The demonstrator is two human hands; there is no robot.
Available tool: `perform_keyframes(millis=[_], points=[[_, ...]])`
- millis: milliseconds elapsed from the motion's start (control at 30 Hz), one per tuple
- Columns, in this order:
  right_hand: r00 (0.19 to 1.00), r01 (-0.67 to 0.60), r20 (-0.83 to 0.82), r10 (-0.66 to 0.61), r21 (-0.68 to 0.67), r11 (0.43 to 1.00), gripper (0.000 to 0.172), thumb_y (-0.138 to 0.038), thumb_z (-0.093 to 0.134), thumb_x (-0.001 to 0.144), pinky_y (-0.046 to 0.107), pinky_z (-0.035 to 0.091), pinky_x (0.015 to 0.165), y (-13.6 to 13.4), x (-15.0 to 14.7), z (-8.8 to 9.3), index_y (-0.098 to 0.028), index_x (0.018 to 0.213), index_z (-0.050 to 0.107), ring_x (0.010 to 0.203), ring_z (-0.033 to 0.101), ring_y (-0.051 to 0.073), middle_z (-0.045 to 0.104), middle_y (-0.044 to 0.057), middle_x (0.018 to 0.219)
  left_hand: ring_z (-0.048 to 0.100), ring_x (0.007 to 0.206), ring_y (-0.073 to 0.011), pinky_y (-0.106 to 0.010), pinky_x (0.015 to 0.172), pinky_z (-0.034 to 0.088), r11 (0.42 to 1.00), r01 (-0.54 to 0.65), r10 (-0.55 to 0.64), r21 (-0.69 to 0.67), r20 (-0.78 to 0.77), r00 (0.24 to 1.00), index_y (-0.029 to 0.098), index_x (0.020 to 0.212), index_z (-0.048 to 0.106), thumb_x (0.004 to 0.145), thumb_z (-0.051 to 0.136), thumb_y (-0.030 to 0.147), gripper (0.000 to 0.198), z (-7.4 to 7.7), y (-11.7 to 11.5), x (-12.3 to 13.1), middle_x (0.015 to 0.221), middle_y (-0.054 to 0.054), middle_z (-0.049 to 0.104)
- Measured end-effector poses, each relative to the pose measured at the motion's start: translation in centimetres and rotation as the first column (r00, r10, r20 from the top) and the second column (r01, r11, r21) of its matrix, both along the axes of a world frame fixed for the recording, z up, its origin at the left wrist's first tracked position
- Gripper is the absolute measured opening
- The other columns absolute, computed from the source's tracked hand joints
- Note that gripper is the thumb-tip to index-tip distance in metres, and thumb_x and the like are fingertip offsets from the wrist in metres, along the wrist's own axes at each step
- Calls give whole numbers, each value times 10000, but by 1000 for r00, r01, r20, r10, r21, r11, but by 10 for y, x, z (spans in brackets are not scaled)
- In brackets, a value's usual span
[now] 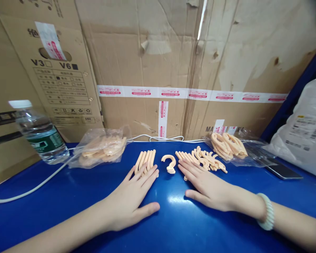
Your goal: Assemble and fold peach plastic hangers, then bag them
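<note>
My left hand (135,195) lies flat with its fingers stretched over the lower ends of several slim beige bars (149,158) set side by side. Palm down, my right hand (208,182) rests with its fingertips on a second row of beige bars (183,155), and it grips nothing. Between the hands, a beige hook (171,161) like the top of a clothes hanger stands apart from both. Just beyond my right fingers, several curved beige pieces (209,160) lie heaped together. The parts under my fingers are partly hidden.
On the blue table (173,228) are a clear bag of beige parts (102,147), a water bottle (43,135), more bagged parts (229,146), and a dark phone (283,169). A white cable (28,191) runs along the back. Cardboard (142,66) walls the rear; a white package (305,130) stands right.
</note>
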State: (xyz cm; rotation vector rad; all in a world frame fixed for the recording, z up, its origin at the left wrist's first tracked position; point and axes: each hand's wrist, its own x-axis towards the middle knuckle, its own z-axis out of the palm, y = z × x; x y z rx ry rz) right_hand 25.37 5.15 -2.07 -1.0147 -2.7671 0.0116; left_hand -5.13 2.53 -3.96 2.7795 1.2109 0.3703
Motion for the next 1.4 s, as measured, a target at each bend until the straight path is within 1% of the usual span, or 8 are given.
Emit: perform_keyframes(millis=[233, 500, 700, 900, 1067, 1233, 1300, 1400], points=[[997, 54, 54, -49, -84, 995, 903, -670, 375, 957, 539, 206, 1208, 29, -6, -2, 15, 1532, 250, 1487, 149, 352, 176, 276, 1586, 188, 1492, -351, -608, 1190, 140, 997, -6, -2, -83, -100, 995, 252, 1559, 223, 979, 393, 609, 702, 16, 36, 1, 1616, -101, 189], [998, 50, -50, -42, 163, 985, 690, -530, 392, 1007, 557, 212, 1203, 42, 29, 22, -120, 1551, 278, 1492, 205, 306, 321, 176, 1580, 140, 1493, -359, -628, 1187, 133, 994, -58, 41, -94, -170, 985, 231, 1566, 195, 983, 326, 640, 725, 22, 48, 0, 1620, -94, 143], [993, 115, 0, -115, -17, 993, 595, -438, 349, 1035, 509, 255, 1209, 37, 79, 0, -147, 1551, 297, 1484, 234, 288, 295, 131, 1599, 147, 1495, -334, -581, 1206, 156, 997, -67, 62, -27, -158, 985, 262, 1565, 206, 972, 332, 661, 726, 14, 50, -2, 1620, -46, 147], [984, 175, 1, -176, -44, 984, 642, -452, 262, 1043, 497, 203, 1224, 67, 78, -13, -30, 1525, 309, 1498, 181, 282, 269, 193, 1596, 84, 1500, -342, -620, 1195, 134, 992, -67, 44, -111, -200, 979, 209, 1573, 153, 966, 299, 676, 779, 21, 58, 3, 1622, -62, 93], [984, 174, -18, -175, -40, 984, 653, -502, 314, 1023, 528, 249, 1204, 93, 79, -11, -67, 1509, 354, 1490, 211, 298, 327, 192, 1575, 36, 1507, -319, -595, 1206, 83, 983, -119, 81, -141, -254, 964, 175, 1576, 142, 962, 263, 685, 807, 28, 60, 7, 1627, -67, 44], [972, 206, -126, -197, 65, 976, 664, -481, 354, 1020, 582, 219, 1198, 65, 48, 8, -55, 1525, 286, 1498, 176, 329, 267, 229, 1592, 67, 1509, -315, -604, 1203, 83, 986, -113, 83, -123, -226, 971, 178, 1576, 160, 972, 266, 661, 780, 23, 59, 7, 1627, -73, 66], [980, 104, -179, -85, 103, 989, 600, -423, 414, 1017, 520, 330, 1167, 41, 20, 19, -120, 1523, 300, 1450, 323, 295, 361, 202, 1556, 90, 1508, -320, -614, 1199, 97, 988, -102, 78, -114, -198, 977, 185, 1574, 178, 970, 277, 663, 776, 20, 60, 6, 1627, -74, 90], [996, -86, -14, 88, 106, 991, 535, -294, 551, 964, 453, 474, 1052, 15, -23, 30, -177, 1466, 407, 1316, 487, 295, 463, 161, 1482, 93, 1510, -314, -609, 1201, 111, 989, -103, 83, -102, -185, 979, 180, 1572, 185, 968, 289, 663, 781, 17, 60, 5, 1629, -73, 101]])
